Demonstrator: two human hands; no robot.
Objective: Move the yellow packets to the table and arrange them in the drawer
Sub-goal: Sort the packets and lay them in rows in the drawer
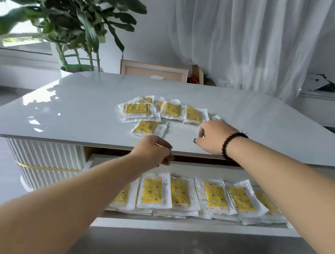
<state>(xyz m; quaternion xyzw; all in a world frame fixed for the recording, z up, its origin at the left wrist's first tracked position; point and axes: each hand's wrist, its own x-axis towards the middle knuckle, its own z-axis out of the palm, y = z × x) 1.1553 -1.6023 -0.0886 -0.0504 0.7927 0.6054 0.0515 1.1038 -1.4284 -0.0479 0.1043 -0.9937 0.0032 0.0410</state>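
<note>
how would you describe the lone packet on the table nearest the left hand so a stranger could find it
Start at the white table above the open drawer. A cluster of yellow packets lies mid-table; the nearest packet sits alone just beyond the left hand. Unlike the overlapping ones behind it, it lies apart, closest to the table's front edge.

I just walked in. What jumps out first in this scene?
Yellow packets fill the open drawer in overlapping rows, and more packets lie scattered on the glossy white table. Both hands reach over the table's front edge: left hand, right hand.
</note>
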